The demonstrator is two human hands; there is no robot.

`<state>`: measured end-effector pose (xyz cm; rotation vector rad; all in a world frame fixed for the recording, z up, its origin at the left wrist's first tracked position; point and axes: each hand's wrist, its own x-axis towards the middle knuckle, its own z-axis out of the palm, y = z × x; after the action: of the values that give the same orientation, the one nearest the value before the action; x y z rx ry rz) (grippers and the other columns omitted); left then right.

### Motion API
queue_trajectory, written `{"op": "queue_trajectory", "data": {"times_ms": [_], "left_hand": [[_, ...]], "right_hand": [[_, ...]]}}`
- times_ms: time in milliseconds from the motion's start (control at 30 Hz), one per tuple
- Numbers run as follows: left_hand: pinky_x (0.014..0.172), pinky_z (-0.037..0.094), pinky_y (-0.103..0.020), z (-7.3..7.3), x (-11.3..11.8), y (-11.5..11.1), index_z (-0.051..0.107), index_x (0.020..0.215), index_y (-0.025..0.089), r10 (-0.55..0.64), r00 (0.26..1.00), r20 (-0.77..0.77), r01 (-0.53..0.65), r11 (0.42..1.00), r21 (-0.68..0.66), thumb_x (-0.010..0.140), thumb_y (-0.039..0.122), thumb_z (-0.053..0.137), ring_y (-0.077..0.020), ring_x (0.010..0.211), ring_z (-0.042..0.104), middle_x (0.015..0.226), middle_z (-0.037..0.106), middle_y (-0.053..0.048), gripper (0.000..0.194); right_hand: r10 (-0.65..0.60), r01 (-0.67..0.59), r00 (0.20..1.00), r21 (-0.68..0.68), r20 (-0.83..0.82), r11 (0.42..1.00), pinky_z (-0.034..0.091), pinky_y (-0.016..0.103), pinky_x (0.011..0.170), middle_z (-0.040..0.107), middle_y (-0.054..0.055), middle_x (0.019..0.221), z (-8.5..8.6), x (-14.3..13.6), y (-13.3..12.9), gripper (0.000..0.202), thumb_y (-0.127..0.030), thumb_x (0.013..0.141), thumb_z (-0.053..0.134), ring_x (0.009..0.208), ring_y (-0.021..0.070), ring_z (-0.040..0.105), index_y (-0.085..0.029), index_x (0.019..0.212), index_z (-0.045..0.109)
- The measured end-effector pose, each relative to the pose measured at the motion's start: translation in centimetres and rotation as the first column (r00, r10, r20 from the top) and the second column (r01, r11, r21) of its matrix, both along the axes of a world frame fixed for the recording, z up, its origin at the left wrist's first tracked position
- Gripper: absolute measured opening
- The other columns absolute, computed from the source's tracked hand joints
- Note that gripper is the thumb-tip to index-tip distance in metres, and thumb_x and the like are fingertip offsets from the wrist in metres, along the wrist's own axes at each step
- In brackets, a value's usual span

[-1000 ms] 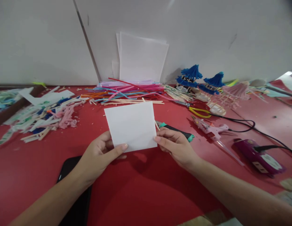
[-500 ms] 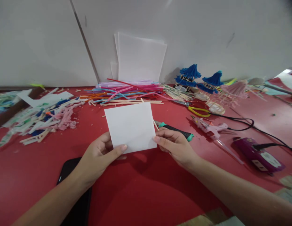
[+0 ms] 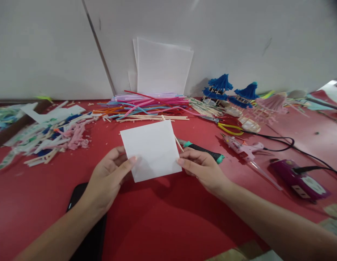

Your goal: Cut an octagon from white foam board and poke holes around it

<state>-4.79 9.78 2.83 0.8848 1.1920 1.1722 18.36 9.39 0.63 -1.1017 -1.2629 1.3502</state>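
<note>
While both hands keep a square white card [image 3: 152,148] raised over the middle of the red counter [image 3: 163,224], its face is blank and its lower edge slopes up toward the right. The left hand [image 3: 114,172] is clamped on the card's lower left part, thumb flat on the front and fingers bent behind it. The right hand [image 3: 197,166] is closed on the lower right corner, the thumb tip on the front and the other fingers curled at the back. A thin wooden stick [image 3: 178,143] passes behind the card, its top poking out above the upper edge and its lower end meeting the right fingers; whether they grip it is hard to tell. Just beyond the right hand lies a black and green cutter [image 3: 202,150], and a black phone-like object [image 3: 88,232] lies partly under the left forearm. Farther back, colored pipe cleaners [image 3: 152,102] spread in front of white sheets [image 3: 164,67] leaning on the wall [image 3: 225,32]. A heap of pink, blue and white scraps [image 3: 62,132] sits at the left. Over on the right are yellow-handled pliers [image 3: 229,128], small blue-roofed models [image 3: 218,88], a pink glue gun [image 3: 245,148] and a purple power strip [image 3: 300,179] with a black cord plugged in.
</note>
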Motion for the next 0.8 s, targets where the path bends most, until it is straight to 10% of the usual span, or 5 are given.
{"op": "queue_trajectory", "data": {"times_ms": [800], "left_hand": [[0.065,0.057,-0.025,0.22,0.09,-0.01,0.066,0.094,0.023,0.062,0.998,-0.015,-0.062,0.998,-0.017,0.063,0.035,0.085,-0.0174,0.08,0.067,0.094,0.073,-0.002,0.038]], "right_hand": [[0.032,-0.032,0.999,-0.036,0.004,0.999,0.026,0.027,0.049,0.049,-0.002,0.071,0.09,-0.13,-0.17,0.02,-0.04,0.075,0.075,0.055,0.0082,0.037,-0.021,0.072,0.07]]}}
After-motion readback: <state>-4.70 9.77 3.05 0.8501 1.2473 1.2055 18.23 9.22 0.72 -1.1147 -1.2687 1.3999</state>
